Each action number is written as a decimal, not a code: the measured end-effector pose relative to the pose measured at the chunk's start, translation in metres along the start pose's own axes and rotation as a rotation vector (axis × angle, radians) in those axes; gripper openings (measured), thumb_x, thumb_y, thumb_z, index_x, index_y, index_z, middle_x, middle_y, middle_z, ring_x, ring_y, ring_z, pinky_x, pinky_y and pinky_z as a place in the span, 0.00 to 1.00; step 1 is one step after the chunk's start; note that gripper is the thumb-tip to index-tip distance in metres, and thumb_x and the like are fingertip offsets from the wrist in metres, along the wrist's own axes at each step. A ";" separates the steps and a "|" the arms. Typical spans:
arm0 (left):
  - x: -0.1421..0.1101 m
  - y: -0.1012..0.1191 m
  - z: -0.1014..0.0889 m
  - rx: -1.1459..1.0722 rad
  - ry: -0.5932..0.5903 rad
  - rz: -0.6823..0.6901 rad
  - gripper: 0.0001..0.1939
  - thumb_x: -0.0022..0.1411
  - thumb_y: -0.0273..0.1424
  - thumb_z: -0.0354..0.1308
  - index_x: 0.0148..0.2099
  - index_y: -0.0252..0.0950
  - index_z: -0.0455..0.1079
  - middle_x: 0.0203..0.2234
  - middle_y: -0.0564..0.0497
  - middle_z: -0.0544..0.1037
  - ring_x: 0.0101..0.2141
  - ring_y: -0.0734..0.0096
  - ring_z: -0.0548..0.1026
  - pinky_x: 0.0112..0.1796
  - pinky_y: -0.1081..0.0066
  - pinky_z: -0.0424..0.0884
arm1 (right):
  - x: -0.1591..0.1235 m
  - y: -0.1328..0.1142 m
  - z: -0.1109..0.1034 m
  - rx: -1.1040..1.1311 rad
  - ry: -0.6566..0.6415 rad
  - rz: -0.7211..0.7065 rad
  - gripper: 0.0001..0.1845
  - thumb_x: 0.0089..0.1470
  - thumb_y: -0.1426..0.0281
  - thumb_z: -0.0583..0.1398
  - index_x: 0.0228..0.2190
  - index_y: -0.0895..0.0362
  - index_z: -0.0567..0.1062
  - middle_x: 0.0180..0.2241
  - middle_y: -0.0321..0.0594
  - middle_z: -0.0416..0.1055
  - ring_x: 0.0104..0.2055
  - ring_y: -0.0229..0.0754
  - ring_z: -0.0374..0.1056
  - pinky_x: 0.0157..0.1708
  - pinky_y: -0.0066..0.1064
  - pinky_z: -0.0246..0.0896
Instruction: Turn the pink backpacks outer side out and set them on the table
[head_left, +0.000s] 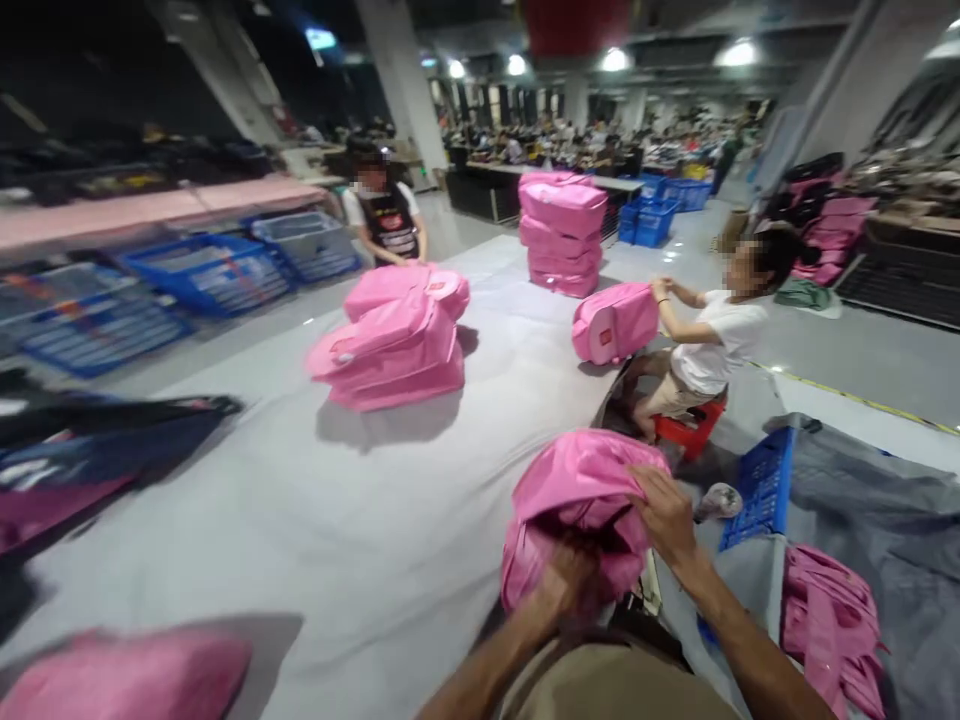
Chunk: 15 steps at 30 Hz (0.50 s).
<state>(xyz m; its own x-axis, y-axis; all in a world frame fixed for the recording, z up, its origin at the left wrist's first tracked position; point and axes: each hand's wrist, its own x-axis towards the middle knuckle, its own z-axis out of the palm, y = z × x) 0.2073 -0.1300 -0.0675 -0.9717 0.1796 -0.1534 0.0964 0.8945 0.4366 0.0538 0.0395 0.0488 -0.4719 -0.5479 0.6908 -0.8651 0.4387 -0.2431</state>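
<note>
Holding pink bag; apron print perhaps lettering

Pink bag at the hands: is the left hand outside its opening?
No, the left hand reaches into the opening of the pink bag.

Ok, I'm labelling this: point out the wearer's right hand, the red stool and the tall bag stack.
Wearer's right hand (667, 510): head view, back of hand.
Red stool (694, 428): head view, visible side.
Tall bag stack (564, 238): head view, middle.
</note>
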 end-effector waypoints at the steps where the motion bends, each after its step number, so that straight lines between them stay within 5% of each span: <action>1: -0.002 0.009 0.001 0.041 -0.006 0.041 0.21 0.61 0.20 0.67 0.57 0.32 0.81 0.54 0.34 0.87 0.54 0.37 0.85 0.62 0.43 0.77 | -0.010 0.001 -0.008 0.006 0.050 0.012 0.23 0.80 0.56 0.56 0.54 0.57 0.86 0.47 0.47 0.88 0.50 0.48 0.84 0.52 0.38 0.79; 3: -0.005 0.029 0.002 0.098 0.087 0.157 0.15 0.65 0.23 0.67 0.54 0.37 0.82 0.49 0.43 0.89 0.49 0.48 0.87 0.55 0.56 0.82 | -0.033 0.001 -0.024 0.005 0.123 0.060 0.21 0.80 0.57 0.57 0.50 0.57 0.84 0.42 0.45 0.87 0.44 0.46 0.84 0.46 0.35 0.79; 6: -0.005 0.064 -0.014 0.054 0.566 0.546 0.02 0.73 0.27 0.65 0.44 0.39 0.80 0.32 0.54 0.86 0.28 0.68 0.81 0.30 0.67 0.74 | -0.068 0.001 -0.049 -0.060 0.192 0.161 0.16 0.80 0.61 0.58 0.49 0.57 0.83 0.38 0.41 0.85 0.38 0.43 0.83 0.40 0.33 0.78; 9: 0.008 0.091 -0.050 -0.049 0.889 0.755 0.07 0.79 0.32 0.64 0.55 0.40 0.80 0.33 0.55 0.87 0.28 0.71 0.80 0.32 0.68 0.74 | -0.101 0.004 -0.074 -0.173 0.226 0.263 0.16 0.81 0.62 0.57 0.48 0.56 0.82 0.37 0.41 0.85 0.37 0.43 0.83 0.39 0.33 0.78; 12: 0.049 0.099 -0.082 -0.041 0.854 0.642 0.20 0.80 0.44 0.64 0.67 0.42 0.77 0.50 0.47 0.89 0.50 0.59 0.87 0.55 0.60 0.81 | -0.131 0.018 -0.096 -0.361 0.251 0.334 0.20 0.81 0.58 0.56 0.46 0.57 0.83 0.37 0.44 0.86 0.38 0.45 0.84 0.41 0.34 0.79; 15: 0.108 0.099 -0.085 -0.013 0.633 0.618 0.37 0.77 0.54 0.63 0.78 0.39 0.68 0.70 0.36 0.78 0.70 0.45 0.76 0.68 0.43 0.76 | -0.158 0.041 -0.109 -0.532 0.251 0.426 0.27 0.81 0.52 0.54 0.43 0.57 0.85 0.37 0.45 0.86 0.37 0.47 0.85 0.39 0.35 0.79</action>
<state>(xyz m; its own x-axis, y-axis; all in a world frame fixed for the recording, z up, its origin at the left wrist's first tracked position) 0.0939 -0.0572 0.0341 -0.6839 0.3657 0.6313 0.6452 0.7071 0.2893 0.1111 0.2220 0.0038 -0.6410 -0.1003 0.7609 -0.3848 0.8998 -0.2055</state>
